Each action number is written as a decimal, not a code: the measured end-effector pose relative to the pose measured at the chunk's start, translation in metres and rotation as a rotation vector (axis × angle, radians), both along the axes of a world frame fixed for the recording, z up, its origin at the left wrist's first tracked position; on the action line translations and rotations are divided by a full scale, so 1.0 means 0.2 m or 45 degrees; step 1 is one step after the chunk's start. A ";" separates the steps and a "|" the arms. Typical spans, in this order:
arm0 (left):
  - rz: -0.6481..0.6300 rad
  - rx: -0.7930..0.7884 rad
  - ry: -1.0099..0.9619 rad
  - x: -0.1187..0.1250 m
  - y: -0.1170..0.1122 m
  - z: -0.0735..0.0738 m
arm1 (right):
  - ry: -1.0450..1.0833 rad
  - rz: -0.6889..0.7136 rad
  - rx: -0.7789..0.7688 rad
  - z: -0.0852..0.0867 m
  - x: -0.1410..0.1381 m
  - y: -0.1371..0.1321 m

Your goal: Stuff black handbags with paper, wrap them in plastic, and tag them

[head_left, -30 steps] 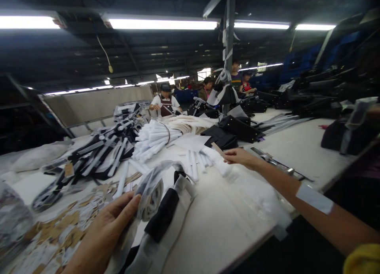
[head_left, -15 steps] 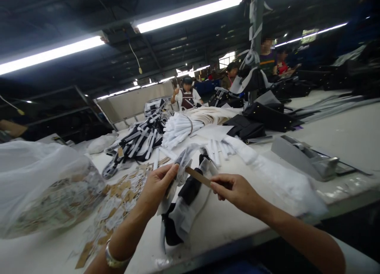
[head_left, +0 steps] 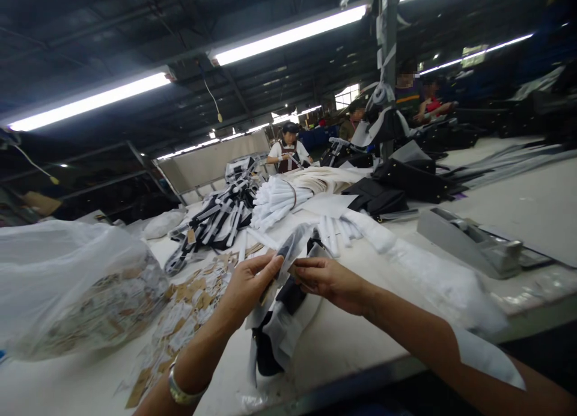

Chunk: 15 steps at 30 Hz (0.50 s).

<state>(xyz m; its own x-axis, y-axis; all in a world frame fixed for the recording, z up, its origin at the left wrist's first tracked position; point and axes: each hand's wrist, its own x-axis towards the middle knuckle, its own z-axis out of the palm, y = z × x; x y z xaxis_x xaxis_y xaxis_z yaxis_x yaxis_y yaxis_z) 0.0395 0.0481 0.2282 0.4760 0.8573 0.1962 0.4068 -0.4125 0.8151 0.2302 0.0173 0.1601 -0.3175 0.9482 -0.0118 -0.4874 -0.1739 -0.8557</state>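
My left hand [head_left: 252, 284] pinches the upper part of a black strap [head_left: 269, 351] wrapped in translucent white sheet [head_left: 293, 247], thumb on top. The strap's lower end hangs down onto the white table. Close beside it, my right hand [head_left: 331, 282] is closed, its fingertips at the wrapped strap with a narrow brown paper strip [head_left: 294, 270] between them. Most of that strip is hidden by the fingers. Below and left of my left hand lies a loose heap of brown and white tags [head_left: 193, 302].
A clear plastic bag [head_left: 76, 284] full of tags sits at left. Beyond are black-and-white wrapped straps [head_left: 220, 214], a bundle of white rolls [head_left: 273, 202] and black bags [head_left: 406, 178]. A grey tape dispenser [head_left: 471, 241] stands right. A co-worker [head_left: 288, 148] is across the table.
My right hand has moved left, bringing the brown strip against the wrapped strap near my left hand, so less of the strip shows. The co-worker across has lowered a raised hand.
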 end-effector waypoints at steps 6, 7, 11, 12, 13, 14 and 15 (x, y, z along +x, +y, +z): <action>0.020 0.157 0.107 0.00 -0.01 0.03 | 0.131 -0.004 -0.083 0.07 -0.01 -0.07; 0.029 0.197 0.112 0.00 -0.02 0.03 | 0.151 -0.010 -0.065 0.08 -0.02 -0.08; 0.040 0.389 0.171 0.01 -0.03 0.03 | 0.112 -0.078 0.093 0.10 -0.04 -0.11; 0.042 0.447 0.189 0.01 -0.03 0.03 | 0.100 -0.105 0.139 0.10 -0.05 -0.11; 0.042 0.502 0.206 0.01 -0.03 0.03 | 0.094 -0.132 0.175 0.10 -0.07 -0.12; 0.044 0.551 0.216 0.02 -0.04 0.02 | 0.094 -0.159 0.197 0.10 -0.08 -0.12; 0.049 0.589 0.219 0.02 -0.04 0.02 | 0.093 -0.187 0.205 0.10 -0.09 -0.13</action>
<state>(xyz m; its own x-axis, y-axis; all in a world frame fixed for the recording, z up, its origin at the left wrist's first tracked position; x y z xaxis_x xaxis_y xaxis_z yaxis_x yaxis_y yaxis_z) 0.0441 0.0409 0.2322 0.5046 0.7163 0.4819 0.5413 -0.6973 0.4698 0.2120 -0.0078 0.1811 -0.1706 0.9720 0.1614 -0.5592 0.0393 -0.8281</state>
